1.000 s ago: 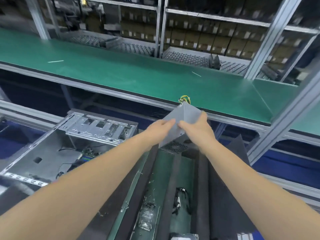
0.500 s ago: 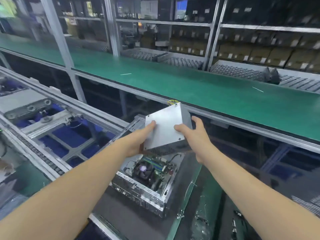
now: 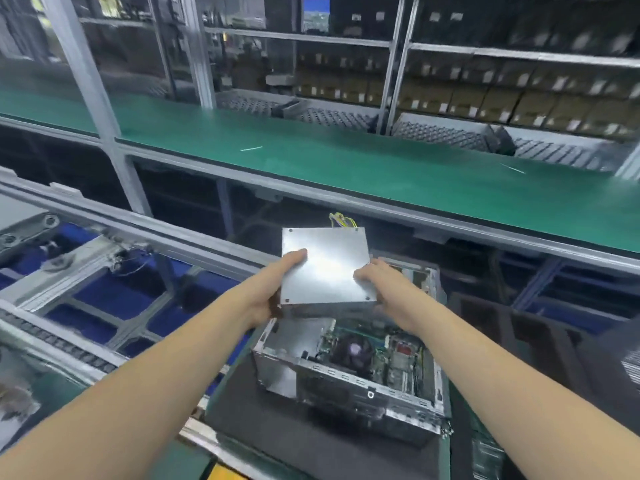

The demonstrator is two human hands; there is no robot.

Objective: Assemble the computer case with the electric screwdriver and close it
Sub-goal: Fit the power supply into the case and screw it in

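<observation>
Left hand (image 3: 273, 285): grips the left edge of the flat grey sheet-metal power supply box (image 3: 325, 268), thumb on top.
Right hand (image 3: 381, 282): grips the box's right edge, fingers curled over the rim.
Box position: held level, above the rear of the open silver steel computer case (image 3: 349, 372); not yet seated. Yellow wires (image 3: 341, 220) trail from its far side.
Change: a second ago the box was tilted, off to the case's right; it now sits flat over the bay.
Meaning: likely the lowering step comes next; screwdriver work waits.
Case: on black foam mat (image 3: 294, 441), black round cooler fan (image 3: 353, 349) exposed.
Beyond: green conveyor belt (image 3: 346, 161).
</observation>
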